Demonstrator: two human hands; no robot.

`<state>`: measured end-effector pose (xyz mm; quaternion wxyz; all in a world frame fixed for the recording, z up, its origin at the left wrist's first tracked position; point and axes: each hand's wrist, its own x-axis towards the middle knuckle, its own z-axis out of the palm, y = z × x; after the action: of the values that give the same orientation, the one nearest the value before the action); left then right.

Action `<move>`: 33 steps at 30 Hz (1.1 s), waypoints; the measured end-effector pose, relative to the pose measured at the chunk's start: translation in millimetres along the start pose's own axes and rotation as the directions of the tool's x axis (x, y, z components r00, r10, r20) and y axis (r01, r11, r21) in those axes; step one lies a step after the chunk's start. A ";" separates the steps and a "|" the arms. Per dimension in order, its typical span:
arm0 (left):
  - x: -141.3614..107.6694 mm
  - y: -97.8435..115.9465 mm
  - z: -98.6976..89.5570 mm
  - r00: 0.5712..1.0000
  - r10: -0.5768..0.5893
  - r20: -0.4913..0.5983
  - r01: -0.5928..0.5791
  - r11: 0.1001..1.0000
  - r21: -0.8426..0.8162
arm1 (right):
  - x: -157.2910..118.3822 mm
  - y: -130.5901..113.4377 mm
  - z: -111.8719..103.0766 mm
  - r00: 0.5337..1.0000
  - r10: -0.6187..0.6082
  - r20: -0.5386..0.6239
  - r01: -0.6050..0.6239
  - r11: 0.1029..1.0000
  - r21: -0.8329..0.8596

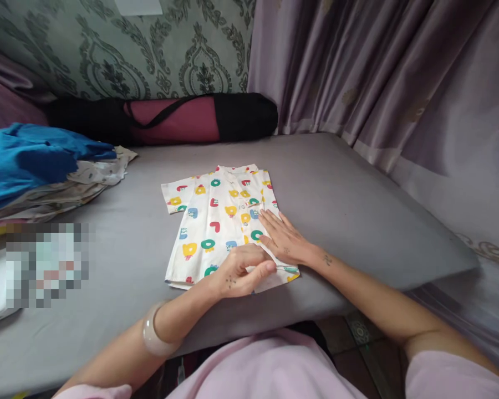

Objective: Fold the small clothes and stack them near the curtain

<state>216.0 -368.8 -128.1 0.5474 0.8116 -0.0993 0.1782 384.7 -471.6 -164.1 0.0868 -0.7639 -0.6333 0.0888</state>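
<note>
A white short-sleeved child's shirt (222,221) lies front up on the grey bed-like surface, collar away from me. Colourful letter shapes are printed all over it. One sleeve sticks out to the left; on the right no sleeve sticks out. My right hand (283,238) rests flat on the shirt's right side, just below the chest pocket, fingers stretched out. Over the lower part, close to the hem, my left hand (246,270) is curled with its thumb pointing right. Its fingertips are hidden, so I cannot see what they hold, if anything.
At the left is a pile of clothes (45,160) with a blue one on top. A blurred-out object (50,266) lies in front of it. Along the patterned wall stretches a long black and dark red bag (178,117). Purple curtains (316,66) hang at the right.
</note>
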 end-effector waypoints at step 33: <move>-105.0 -12.4 -73.4 0.418 -0.419 -0.806 0.897 0.330 0.293 | -5.3 -53.8 -4.5 0.902 -0.430 -0.025 0.428 0.902 -0.053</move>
<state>110.9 -299.8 -155.7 0.2132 0.8048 0.5209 0.1883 333.6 -467.0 -146.5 0.0981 -0.6090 -0.7861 0.0391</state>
